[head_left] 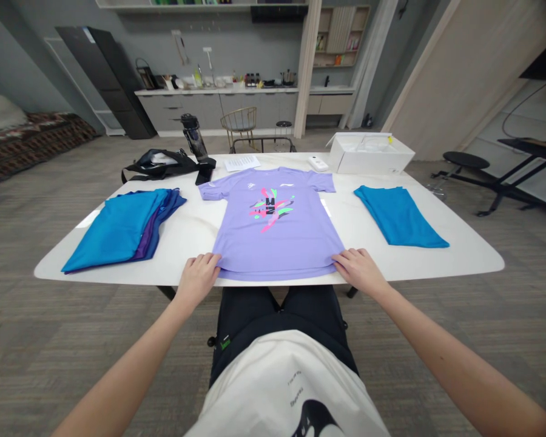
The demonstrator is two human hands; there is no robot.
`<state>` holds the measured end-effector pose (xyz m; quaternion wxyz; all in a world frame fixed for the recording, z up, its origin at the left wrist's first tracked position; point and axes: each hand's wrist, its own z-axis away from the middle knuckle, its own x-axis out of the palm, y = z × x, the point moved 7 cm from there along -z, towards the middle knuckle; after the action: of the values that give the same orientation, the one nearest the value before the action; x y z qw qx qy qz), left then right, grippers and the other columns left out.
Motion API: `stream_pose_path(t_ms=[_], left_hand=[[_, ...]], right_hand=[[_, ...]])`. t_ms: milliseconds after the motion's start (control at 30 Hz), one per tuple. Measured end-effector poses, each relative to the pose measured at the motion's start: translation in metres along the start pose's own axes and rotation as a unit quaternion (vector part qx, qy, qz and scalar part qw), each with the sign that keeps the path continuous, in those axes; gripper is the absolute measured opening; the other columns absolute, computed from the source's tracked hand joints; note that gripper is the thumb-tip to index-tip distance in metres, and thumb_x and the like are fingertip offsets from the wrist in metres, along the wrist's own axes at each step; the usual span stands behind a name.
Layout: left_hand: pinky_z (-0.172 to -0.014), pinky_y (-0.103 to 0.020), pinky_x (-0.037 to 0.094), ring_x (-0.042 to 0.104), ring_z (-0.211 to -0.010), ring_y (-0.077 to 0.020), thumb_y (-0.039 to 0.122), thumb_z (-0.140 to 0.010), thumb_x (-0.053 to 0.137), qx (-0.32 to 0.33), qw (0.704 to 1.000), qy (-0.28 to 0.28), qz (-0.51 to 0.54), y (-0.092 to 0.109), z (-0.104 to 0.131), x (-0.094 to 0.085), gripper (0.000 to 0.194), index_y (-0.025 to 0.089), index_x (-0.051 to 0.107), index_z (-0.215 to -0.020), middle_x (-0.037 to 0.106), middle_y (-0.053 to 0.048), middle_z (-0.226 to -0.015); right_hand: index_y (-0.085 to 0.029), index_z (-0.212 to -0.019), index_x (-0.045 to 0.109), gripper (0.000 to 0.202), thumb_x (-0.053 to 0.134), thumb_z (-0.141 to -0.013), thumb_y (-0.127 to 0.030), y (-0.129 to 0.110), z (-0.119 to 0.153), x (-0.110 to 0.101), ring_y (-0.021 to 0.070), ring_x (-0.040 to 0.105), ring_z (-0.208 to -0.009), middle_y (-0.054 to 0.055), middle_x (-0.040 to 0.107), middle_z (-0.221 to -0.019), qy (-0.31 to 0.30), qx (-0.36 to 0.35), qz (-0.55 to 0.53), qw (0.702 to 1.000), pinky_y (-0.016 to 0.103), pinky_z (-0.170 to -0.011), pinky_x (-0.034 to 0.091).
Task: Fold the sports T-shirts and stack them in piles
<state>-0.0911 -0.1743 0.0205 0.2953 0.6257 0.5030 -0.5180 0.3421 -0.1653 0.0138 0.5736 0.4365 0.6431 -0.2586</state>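
A lavender T-shirt (277,237) with a pink, green and black print lies flat on the white table, its collar toward the far edge and its hem near me. My left hand (200,274) pinches the left corner of the hem. At the right hem corner, my right hand (357,267) has its fingers closed on the fabric. A stack of folded blue and purple clothes (113,227) lies to the left. On the right is a single folded blue garment (400,215).
Along the far side of the table (464,258) are a black bag (161,164), a dark bottle (194,138), a printed sheet (242,162), a small white device (318,163) and a white box (370,153). A chair (239,121) stands beyond.
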Motion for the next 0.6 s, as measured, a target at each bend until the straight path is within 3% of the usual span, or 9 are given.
stream_pose_path(t_ms=[167,367,467,600], left_hand=[[-0.079,-0.042,0.045,0.064,-0.098,-0.031,0.011,-0.093,0.045,-0.035,0.998,-0.023,-0.051,-0.014,0.008,0.002,0.036,0.019,0.059,-0.126,0.069,-0.014,-0.11],[-0.079,-0.037,0.049,0.067,-0.095,-0.027,0.017,-0.095,0.046,-0.09,0.995,-0.002,0.041,-0.03,0.017,0.006,0.027,0.02,0.059,-0.119,0.07,-0.01,-0.108],[-0.08,-0.038,0.049,0.068,-0.092,-0.0269,0.02,-0.096,0.046,-0.072,0.997,0.001,0.038,-0.029,0.019,0.003,0.023,0.021,0.061,-0.114,0.071,-0.009,-0.105],[-0.084,-0.04,0.05,0.067,-0.096,-0.0281,0.021,-0.099,0.045,-0.049,0.998,0.014,0.033,-0.03,0.025,-0.004,0.023,0.021,0.064,-0.11,0.072,-0.01,-0.104]], right_hand=[[-0.018,-0.109,0.072,0.03,0.043,-0.102,-0.017,0.012,0.007,0.0,0.0274,0.059,-0.093,0.012,0.071,-0.096,0.015,0.049,0.023,0.998,0.039,-0.079,0.034],[-0.017,-0.109,0.071,0.027,0.045,-0.1,-0.02,0.028,0.021,0.002,0.0279,0.064,-0.089,0.014,0.071,-0.099,0.01,0.161,0.043,0.986,0.037,-0.071,0.04],[-0.018,-0.109,0.07,0.028,0.044,-0.1,-0.022,0.034,0.029,0.003,0.0252,0.068,-0.086,0.011,0.074,-0.098,0.015,0.197,0.022,0.98,0.034,-0.065,0.042],[-0.019,-0.11,0.069,0.027,0.044,-0.1,-0.025,0.041,0.041,-0.002,0.0246,0.071,-0.092,0.009,0.076,-0.105,0.074,0.207,-0.029,0.975,0.034,-0.067,0.047]])
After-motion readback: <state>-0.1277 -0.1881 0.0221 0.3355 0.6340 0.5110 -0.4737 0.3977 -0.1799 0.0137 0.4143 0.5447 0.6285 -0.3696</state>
